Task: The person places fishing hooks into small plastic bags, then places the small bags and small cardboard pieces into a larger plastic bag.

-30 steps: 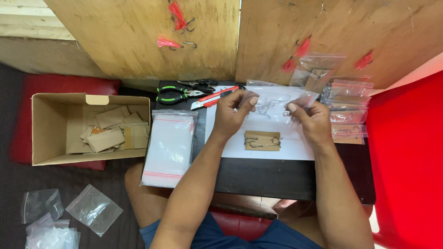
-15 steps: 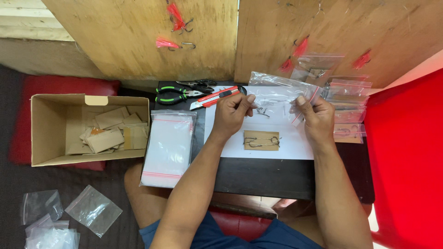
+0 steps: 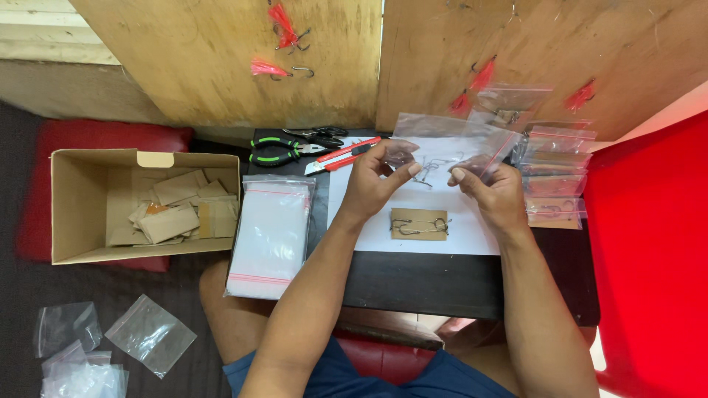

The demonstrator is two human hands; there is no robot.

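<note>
Clear plastic bag (image 3: 450,140) is pinched between left hand (image 3: 380,180) and right hand (image 3: 490,188). Its thin contents blur; the bag hides both hands' fingertips.

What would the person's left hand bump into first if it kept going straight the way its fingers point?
The left hand points up and right, its fingers on the clear plastic bag held with the right hand. So the bag comes first; past it lies white paper, though depth is hard to judge.

A clear plastic zip bag (image 3: 450,144) with a red seal strip was held up flat above the white sheet, pinched at its left and right edges, far of a small brown card (image 3: 419,223) bearing wire hooks.
</note>
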